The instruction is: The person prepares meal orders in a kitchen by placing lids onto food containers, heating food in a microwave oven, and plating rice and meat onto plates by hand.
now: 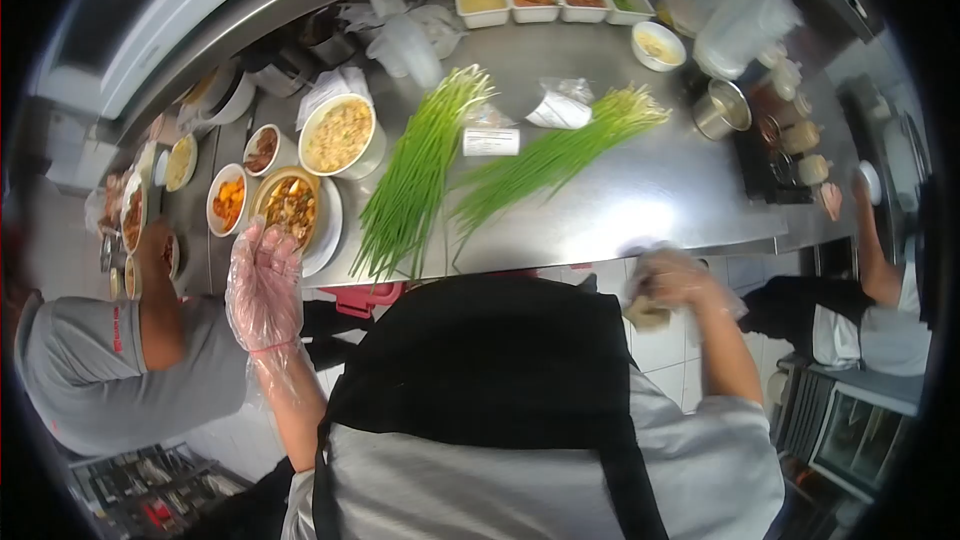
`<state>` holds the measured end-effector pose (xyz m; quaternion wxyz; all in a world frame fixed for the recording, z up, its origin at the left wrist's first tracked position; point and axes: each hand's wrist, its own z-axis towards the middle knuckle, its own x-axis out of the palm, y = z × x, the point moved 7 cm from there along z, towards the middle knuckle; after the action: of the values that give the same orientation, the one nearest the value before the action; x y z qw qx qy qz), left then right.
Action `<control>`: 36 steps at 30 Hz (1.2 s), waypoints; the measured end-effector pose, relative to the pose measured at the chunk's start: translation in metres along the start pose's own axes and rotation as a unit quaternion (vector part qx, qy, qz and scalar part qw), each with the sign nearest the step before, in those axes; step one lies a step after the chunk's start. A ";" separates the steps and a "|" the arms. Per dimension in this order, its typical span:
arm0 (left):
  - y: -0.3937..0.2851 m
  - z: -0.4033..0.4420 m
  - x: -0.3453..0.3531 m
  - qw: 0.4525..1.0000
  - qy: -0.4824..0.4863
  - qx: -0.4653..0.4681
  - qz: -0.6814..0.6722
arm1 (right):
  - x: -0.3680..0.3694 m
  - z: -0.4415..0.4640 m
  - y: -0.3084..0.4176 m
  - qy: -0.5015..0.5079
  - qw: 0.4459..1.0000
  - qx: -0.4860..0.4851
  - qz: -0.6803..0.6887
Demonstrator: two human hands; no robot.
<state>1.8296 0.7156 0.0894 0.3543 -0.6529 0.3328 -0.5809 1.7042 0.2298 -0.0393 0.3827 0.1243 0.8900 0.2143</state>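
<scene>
On the counter, two bundles of stalks lie side by side in the middle, with bowls of food to their left, a pot to their right and four trays behind them.

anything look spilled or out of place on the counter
No clear spill or damage. The crumpled wrappers lying by the scallions look slightly out of place: loose packaging right beside uncovered food.
</scene>
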 end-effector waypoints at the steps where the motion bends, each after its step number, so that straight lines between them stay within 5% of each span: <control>1: -0.001 0.000 -0.006 1.000 0.000 0.002 -0.004 | -0.005 -0.007 -0.035 -0.066 0.997 -0.015 0.033; 2: -0.002 -0.001 -0.012 1.000 0.000 0.003 -0.007 | -0.036 -0.026 -0.031 -0.111 0.993 -0.009 -0.037; 4: -0.005 -0.002 -0.019 1.000 0.001 0.003 -0.015 | -0.080 -0.047 -0.051 -0.293 0.939 0.046 0.174; 5: -0.007 -0.002 -0.021 1.000 -0.002 0.006 -0.018 | -0.106 -0.057 -0.030 -0.373 0.922 -0.014 -0.100; 6: -0.009 -0.002 -0.022 1.000 -0.005 0.010 -0.022 | -0.118 -0.061 -0.024 -0.366 0.912 0.050 -0.178; 10: -0.022 0.000 -0.021 0.999 -0.027 0.032 -0.014 | -0.137 -0.053 0.013 -0.521 0.839 -0.056 -0.149; 13: -0.021 0.002 -0.026 0.999 -0.041 0.032 -0.010 | -0.111 0.005 0.016 -0.425 0.903 0.062 0.029; 15: -0.017 0.003 -0.024 0.999 -0.027 0.022 -0.015 | -0.093 0.054 0.063 -0.437 0.870 -0.149 0.173; 17: -0.014 0.003 -0.021 1.000 -0.014 0.016 -0.013 | -0.093 0.093 0.099 -0.487 0.834 -0.139 0.220; 19: -0.013 0.001 -0.018 1.000 -0.008 0.017 -0.014 | -0.096 0.120 0.114 -0.550 0.813 -0.160 0.107; 25: -0.014 -0.016 -0.040 0.998 -0.055 0.026 -0.009 | -0.090 0.177 0.081 -0.465 0.786 -0.073 0.401; 36: -0.014 -0.026 -0.047 0.997 -0.066 0.021 -0.031 | -0.091 0.177 0.076 -0.441 0.801 -0.065 0.399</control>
<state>1.7992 0.7607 0.0788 0.3711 -0.6925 0.2760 -0.5537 1.8998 0.3117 -0.0546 0.6220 0.5243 0.4809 0.3271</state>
